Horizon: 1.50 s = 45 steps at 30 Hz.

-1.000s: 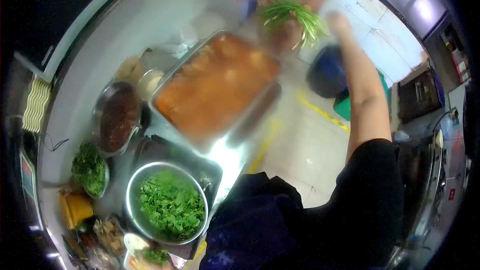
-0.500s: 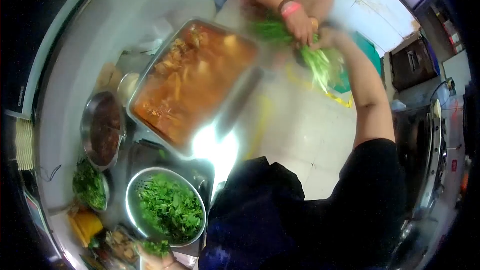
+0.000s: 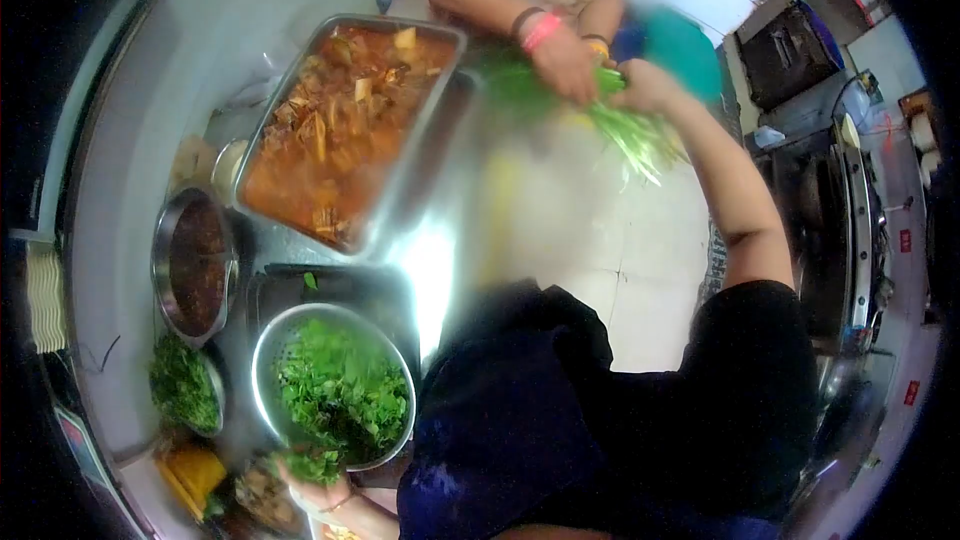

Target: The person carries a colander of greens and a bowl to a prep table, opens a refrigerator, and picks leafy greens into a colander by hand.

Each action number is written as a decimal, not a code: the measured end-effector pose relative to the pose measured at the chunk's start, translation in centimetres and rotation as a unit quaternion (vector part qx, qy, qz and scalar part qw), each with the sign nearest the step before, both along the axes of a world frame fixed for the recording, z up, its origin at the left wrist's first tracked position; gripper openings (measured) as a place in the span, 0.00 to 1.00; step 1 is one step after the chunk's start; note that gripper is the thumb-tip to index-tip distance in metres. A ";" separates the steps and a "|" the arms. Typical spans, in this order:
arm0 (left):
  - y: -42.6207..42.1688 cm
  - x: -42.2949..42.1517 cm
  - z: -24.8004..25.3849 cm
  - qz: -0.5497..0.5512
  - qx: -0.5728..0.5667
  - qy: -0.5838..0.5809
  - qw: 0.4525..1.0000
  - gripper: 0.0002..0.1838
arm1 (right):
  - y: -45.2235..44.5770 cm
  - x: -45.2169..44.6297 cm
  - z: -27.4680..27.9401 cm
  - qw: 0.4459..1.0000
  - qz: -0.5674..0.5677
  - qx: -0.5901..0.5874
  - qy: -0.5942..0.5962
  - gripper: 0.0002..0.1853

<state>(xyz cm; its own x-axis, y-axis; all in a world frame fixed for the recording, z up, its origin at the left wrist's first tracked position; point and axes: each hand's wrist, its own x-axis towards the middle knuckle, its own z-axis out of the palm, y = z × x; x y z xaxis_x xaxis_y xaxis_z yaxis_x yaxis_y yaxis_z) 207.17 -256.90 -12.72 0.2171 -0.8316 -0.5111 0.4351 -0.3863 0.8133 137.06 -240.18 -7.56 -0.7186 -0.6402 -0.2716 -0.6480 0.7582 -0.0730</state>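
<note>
My right hand is stretched out at the upper right, its fingers closed on a bunch of long green stalks with pale ends. Another person's hand touches the same bunch. At the lower left, my left hand holds chopped green leaves at the edge of a metal colander. More chopped leaves lie inside the colander.
A deep metal tray holds red-orange stew. On the left stand a bowl of dark red sauce, a bowl of herbs and a yellow container. The other person's forearms reach in at the top.
The stalk bunch, first near the other person, is now held between their hand and my right hand. My left hand with leaves has come up to the colander. The view has shifted.
</note>
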 end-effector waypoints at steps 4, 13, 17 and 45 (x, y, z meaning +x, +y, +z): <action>0.6 0.9 0.3 0.007 -0.017 -0.020 1.000 0.16 | 1.6 1.0 -0.3 1.000 -0.001 -0.021 0.001 0.23; 2.7 9.0 -1.6 -0.048 -0.049 0.112 0.991 0.15 | 1.9 4.7 4.5 0.982 -0.037 -0.014 0.185 0.20; 3.7 11.2 -2.9 0.017 -0.053 0.089 0.994 0.12 | 2.3 2.4 5.3 0.956 -0.009 -0.045 0.289 0.18; 14.5 16.0 -3.7 0.154 -0.130 0.279 0.939 0.14 | -15.3 35.0 30.9 0.734 0.430 -0.516 -0.104 0.16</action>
<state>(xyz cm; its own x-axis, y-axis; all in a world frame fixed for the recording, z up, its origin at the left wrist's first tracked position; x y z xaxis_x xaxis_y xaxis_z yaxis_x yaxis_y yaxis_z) 223.17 -242.42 -16.44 0.2260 -0.8856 -0.4058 0.8798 0.0067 0.4753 172.08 -255.50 23.32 0.0602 -0.7744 0.6298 -0.7477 -0.4530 -0.4855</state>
